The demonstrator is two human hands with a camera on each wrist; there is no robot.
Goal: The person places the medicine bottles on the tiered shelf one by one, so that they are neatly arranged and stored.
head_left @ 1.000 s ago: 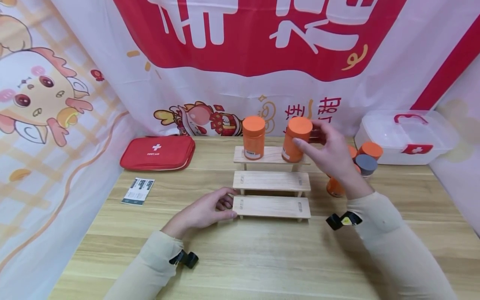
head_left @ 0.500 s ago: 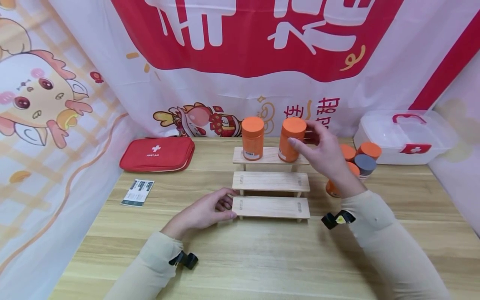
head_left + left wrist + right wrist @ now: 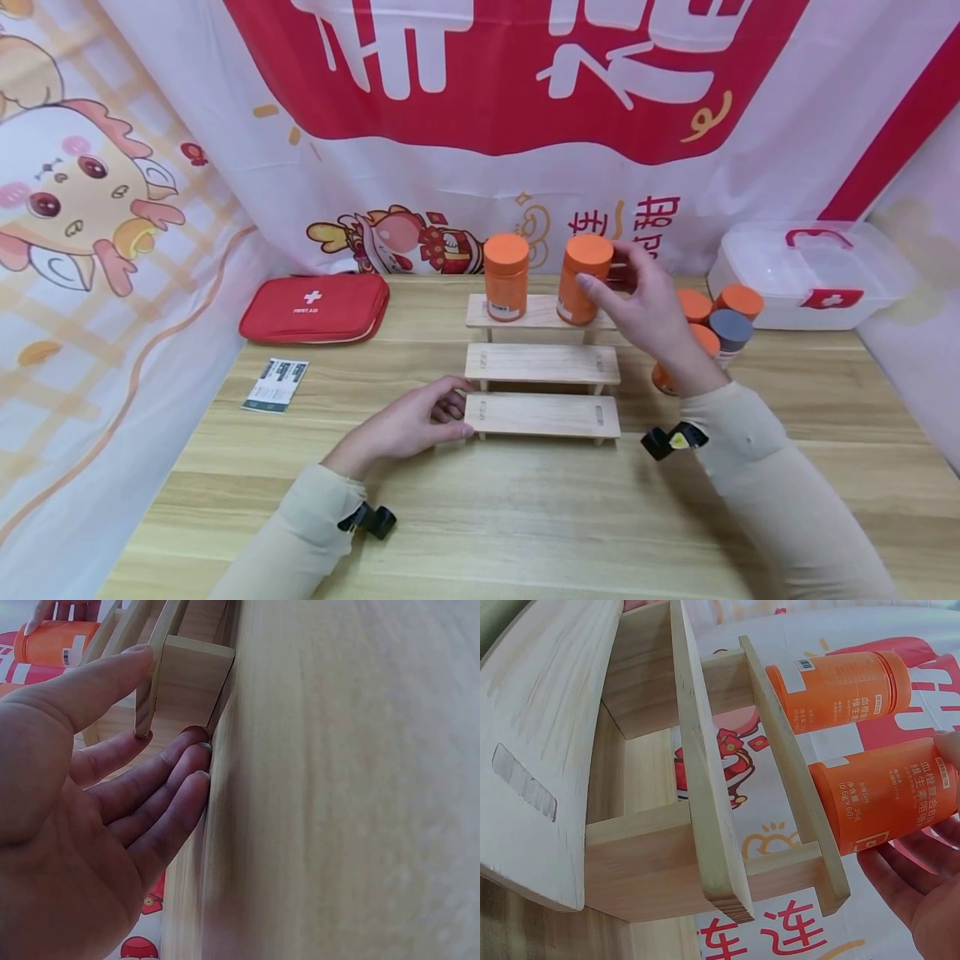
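Note:
A three-step wooden display stand (image 3: 543, 363) stands on the table. My left hand (image 3: 408, 418) pinches the left end of its lowest step, thumb on the top face and forefinger at the board's edge in the left wrist view. On the top step, at the right, is an upright orange supplement bottle (image 3: 581, 287) with an orange lid. My right hand (image 3: 647, 302) holds this bottle from the right, thumb in front and fingers behind. The right wrist view shows its base at the top board. A matching orange bottle (image 3: 506, 282) stands on the same step, to the left and apart.
Right of the stand is a cluster of orange-lidded bottles (image 3: 739, 298) with one grey-lidded bottle (image 3: 730, 328). A clear first-aid box (image 3: 810, 275) sits behind them. At the left lie a red first-aid pouch (image 3: 315, 308) and a printed card (image 3: 276, 384). A printed cloth hangs behind.
My right hand has shifted the right orange bottle slightly left along the top step, then kept still over the last half second. My left hand stays on the stand.

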